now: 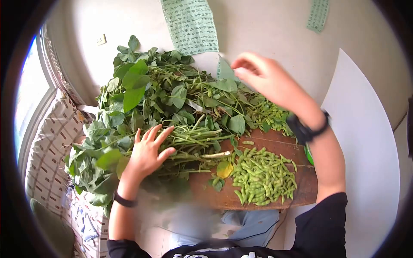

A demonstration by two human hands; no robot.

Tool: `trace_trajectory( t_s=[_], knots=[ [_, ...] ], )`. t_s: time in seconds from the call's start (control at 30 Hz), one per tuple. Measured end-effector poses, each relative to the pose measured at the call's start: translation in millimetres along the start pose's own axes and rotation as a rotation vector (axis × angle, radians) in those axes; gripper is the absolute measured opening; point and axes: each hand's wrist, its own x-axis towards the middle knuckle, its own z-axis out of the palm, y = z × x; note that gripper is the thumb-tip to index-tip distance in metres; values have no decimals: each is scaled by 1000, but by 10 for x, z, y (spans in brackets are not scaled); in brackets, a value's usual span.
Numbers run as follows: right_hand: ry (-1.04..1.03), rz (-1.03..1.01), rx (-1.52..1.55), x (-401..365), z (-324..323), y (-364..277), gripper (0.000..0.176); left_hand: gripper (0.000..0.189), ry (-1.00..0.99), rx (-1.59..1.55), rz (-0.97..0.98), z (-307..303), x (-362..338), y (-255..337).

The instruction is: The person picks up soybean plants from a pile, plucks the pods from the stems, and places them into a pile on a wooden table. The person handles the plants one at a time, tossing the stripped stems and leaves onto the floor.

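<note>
My left hand [148, 151] lies with fingers spread on the cut stems [193, 137] of a big heap of leafy soybean plants [172, 92]. Raised above the far right part of the heap, my right hand [260, 77] is slightly blurred. Its fingers are half curled, the thumb stands apart from them, and I see nothing held. Near the front edge of the brown wooden table [202, 189] is a pile of picked green soybean pods [264, 178]. More pods [269, 112] lie at the back right, below my right hand.
A yellow leaf [224, 169] lies beside the front pile. Green written sheets [191, 26] hang on the wall behind. A white curved panel [361, 142] stands at the right, with a patterned cloth surface [49, 150] at the left. Something green [308, 154] shows behind my right forearm.
</note>
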Motion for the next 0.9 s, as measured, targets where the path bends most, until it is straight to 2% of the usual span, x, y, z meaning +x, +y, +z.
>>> trace_trajectory(
  t_s=[0.03, 0.1, 0.13, 0.2, 0.27, 0.33, 0.4, 0.47, 0.53, 0.6, 0.73, 0.83, 0.9],
  knots=[
    [-66, 31, -2, 312, 220, 356, 36, 63, 22, -23, -4, 12, -12, -1],
    [-3, -112, -318, 713, 783, 1236, 48, 64, 57, -22, -15, 36, -23, -6],
    [-19, -103, -325, 744, 953, 1402, 48, 64, 69, -22, -19, 41, -25, -7],
    [-189, 65, -454, 798, 1190, 1536, 56, 65, 112, -25, -14, 58, -22, -16],
    [-552, 166, -472, 923, 1210, 1501, 54, 68, 126, -9, -13, 45, -24, -24],
    [-568, 107, -521, 986, 1161, 1401, 48, 68, 134, -16, -22, 40, -19, -28],
    [-558, 26, -556, 1168, 997, 1341, 37, 68, 137, -30, -27, 58, -16, -36],
    [-436, 8, -391, 1295, 731, 1137, 30, 68, 145, -35, -29, 64, -19, -35],
    [-563, 39, -362, 1538, 504, 1059, 32, 64, 160, -59, -26, 48, -20, -25],
    [-570, 28, -420, 1606, 359, 856, 26, 64, 172, -60, -25, 52, -26, -25],
    [-424, -42, -570, 1666, 292, 749, 22, 63, 195, -55, -25, 70, -42, -19],
    [-121, -185, -631, 1548, 368, 935, 23, 63, 204, -38, -19, 86, -53, -23],
    [-115, -132, -539, 1542, 257, 869, 23, 62, 216, -29, -12, 92, -65, -26]
  ],
)
